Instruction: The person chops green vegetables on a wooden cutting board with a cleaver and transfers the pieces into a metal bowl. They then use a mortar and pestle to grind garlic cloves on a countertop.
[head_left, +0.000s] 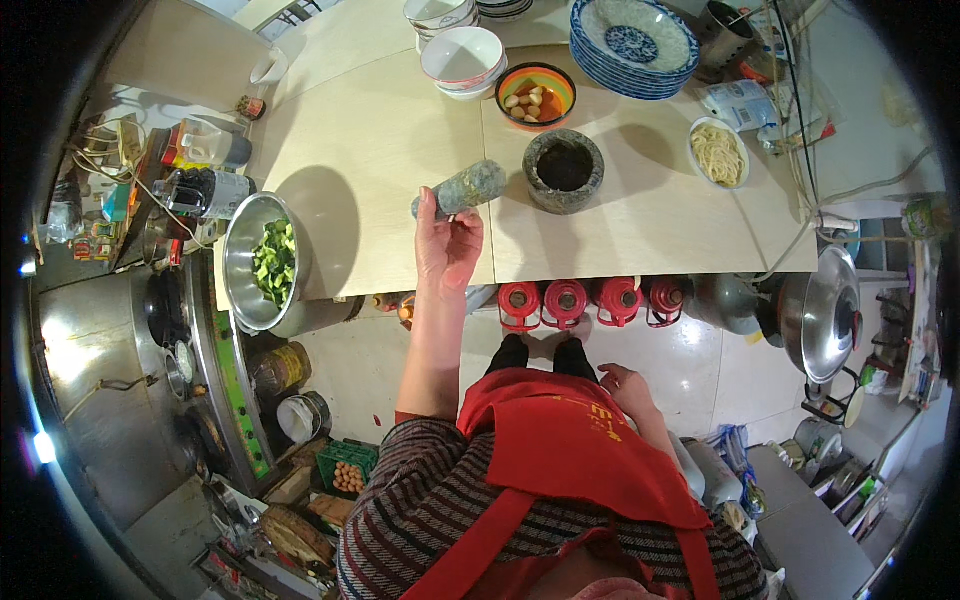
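Note:
My left hand (448, 244) holds a grey-green stone pestle (469, 187) by one end, above the pale tabletop. Just right of the pestle stands a stone mortar (589, 176) with a dark hollow. Behind the mortar is a bowl with an orange and green rim (511, 118) that holds several peeled garlic cloves (527, 99). My right hand (628, 388) hangs low beside the red apron (577, 457), its fingers partly curled, with nothing visible in it.
A steel bowl (238, 259) of chopped cucumber (274, 259) overlaps the left table edge. White bowls (463, 56), stacked blue-and-white plates (634, 45) and a bowl of noodles (718, 154) stand on the table (390, 135). Red vacuum flasks (564, 300) line the floor under its front edge.

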